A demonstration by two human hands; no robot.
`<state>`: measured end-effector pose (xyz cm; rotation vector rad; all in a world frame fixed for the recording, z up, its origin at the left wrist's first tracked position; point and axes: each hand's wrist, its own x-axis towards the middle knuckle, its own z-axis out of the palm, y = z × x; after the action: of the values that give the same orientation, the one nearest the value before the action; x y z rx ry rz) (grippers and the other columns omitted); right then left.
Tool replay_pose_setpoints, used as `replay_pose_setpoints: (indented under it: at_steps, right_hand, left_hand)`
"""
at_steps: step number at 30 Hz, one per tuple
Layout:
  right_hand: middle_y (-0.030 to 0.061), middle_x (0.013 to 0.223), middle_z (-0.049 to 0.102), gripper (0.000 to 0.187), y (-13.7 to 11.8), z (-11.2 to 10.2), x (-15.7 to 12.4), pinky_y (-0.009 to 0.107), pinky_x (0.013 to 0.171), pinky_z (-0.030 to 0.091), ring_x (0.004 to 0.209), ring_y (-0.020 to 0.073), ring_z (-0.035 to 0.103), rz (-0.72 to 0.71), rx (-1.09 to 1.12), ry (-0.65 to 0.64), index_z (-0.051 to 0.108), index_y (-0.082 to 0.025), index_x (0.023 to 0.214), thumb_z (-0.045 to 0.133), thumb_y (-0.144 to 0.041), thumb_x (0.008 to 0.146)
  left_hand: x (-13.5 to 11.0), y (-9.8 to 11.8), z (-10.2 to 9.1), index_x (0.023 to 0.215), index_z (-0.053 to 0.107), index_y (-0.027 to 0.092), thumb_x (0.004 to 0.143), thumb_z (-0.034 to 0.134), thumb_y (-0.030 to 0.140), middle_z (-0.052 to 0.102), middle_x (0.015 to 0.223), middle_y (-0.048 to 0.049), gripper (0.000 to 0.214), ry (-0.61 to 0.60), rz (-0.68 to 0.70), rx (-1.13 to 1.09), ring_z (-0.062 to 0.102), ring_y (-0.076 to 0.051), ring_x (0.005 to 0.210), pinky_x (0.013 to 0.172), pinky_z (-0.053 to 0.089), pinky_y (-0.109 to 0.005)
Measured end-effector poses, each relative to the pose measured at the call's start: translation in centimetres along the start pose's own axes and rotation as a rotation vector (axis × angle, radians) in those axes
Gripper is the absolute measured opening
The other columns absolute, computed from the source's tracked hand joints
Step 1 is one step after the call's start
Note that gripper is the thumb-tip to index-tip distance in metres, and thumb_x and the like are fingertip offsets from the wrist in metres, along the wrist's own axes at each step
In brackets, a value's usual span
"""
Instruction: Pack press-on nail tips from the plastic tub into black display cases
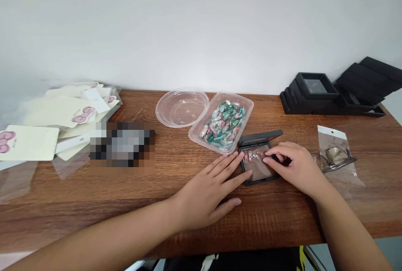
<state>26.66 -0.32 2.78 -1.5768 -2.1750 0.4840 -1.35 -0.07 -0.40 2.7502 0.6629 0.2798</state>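
Note:
A black case [259, 170] lies on the table with its dark lid [262, 137] raised. Inside it, several glossy pinkish press-on nails [253, 155] form a row along the upper part of the clear base. My left hand [210, 191] rests flat with fingers stretched out, its fingertips touching the case's left side. At the right end of the row, my right hand [295, 168] has thumb and index finger pinched around a nail, which the fingertips partly cover. Just behind the case stands a clear plastic tub [246, 107] filled with green, pink and silvery nails.
An oval clear lid [163, 112] touches the tub's left side. Pale cards and clear bags [72, 112] are heaped at the left, near a blurred dark item [125, 143]. Black cases [317, 86] are stacked back right. Glasses [341, 162] lie on a clear bag [333, 137].

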Motion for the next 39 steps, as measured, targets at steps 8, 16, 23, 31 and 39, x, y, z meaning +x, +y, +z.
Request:
replay_pose_setpoints:
  at_steps: [8,16,23,31,39]
  right_hand:
    - [-0.0028,0.059,0.055,0.021,-1.0,0.5,-0.1,0.032,0.066,0.036,0.059,0.0157,0.052,-0.073,-0.060,0.001,0.071,-0.022,0.079,0.070,-0.038,0.091]
    - [0.0031,0.073,0.063,0.026,-1.3,1.3,0.4,0.034,0.070,0.043,0.070,0.0207,0.058,-0.145,-0.054,0.051,0.070,-0.016,0.110,0.068,-0.034,0.092]
    - [0.0031,0.073,0.063,0.018,-1.5,1.6,0.7,0.033,0.071,0.044,0.072,0.0202,0.055,-0.176,0.001,0.051,0.071,-0.017,0.106,0.062,-0.028,0.095]
    - [0.0015,0.068,0.059,0.018,-1.3,1.9,0.8,0.032,0.069,0.041,0.070,0.0195,0.053,-0.161,-0.037,0.051,0.073,-0.017,0.101,0.064,-0.031,0.094]
    - [0.0014,0.067,0.057,0.018,-1.4,1.9,0.8,0.030,0.066,0.040,0.069,0.0196,0.053,-0.144,-0.051,0.063,0.073,-0.016,0.098,0.067,-0.032,0.093]
  left_hand:
    - [0.0,0.0,0.0,0.159,0.027,0.024,0.104,0.046,0.043,0.008,0.170,-0.0137,0.061,-0.004,0.006,0.018,0.013,-0.030,0.157,0.126,0.024,-0.047]
    - [-0.1,0.0,0.0,0.160,0.025,0.024,0.104,0.047,0.044,0.011,0.169,-0.0136,0.063,-0.008,0.010,0.024,0.012,-0.029,0.157,0.126,0.023,-0.047]
    - [-0.1,-0.1,0.2,0.159,0.028,0.023,0.104,0.046,0.044,0.011,0.170,-0.0126,0.061,0.011,0.013,0.027,0.012,-0.029,0.157,0.126,0.022,-0.047]
    - [0.0,-0.1,0.1,0.159,0.027,0.022,0.105,0.044,0.044,0.014,0.169,-0.0162,0.061,-0.004,0.022,0.054,0.012,-0.030,0.157,0.125,0.024,-0.048]
    - [0.0,-0.1,0.1,0.159,0.027,0.022,0.105,0.043,0.044,0.015,0.169,-0.0160,0.061,0.002,0.023,0.055,0.012,-0.029,0.157,0.125,0.024,-0.047]
